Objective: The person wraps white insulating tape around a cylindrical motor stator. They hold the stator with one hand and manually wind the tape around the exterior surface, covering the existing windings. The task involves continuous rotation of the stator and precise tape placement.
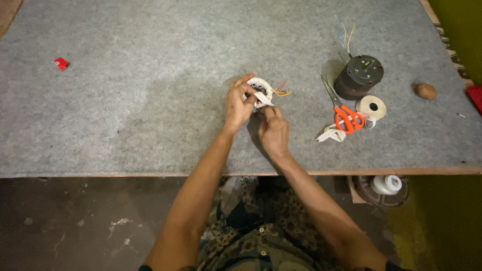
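— head view: what do the hands hold?
— left hand (237, 106) has a grip clenched around a white-wrapped coil ring (262, 90) at mid desk (125, 110); right hand (273, 130), just near of it, pinches a white tape strip (263, 100) coming off the ring.
— and to the right?
— orange scissors (346, 115), a tape roll (373, 107), a dark round motor (358, 76); far left, a red scrap (62, 63).

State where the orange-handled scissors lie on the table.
In the head view, the orange-handled scissors lie right of both hands, between the dark motor and the tape roll.
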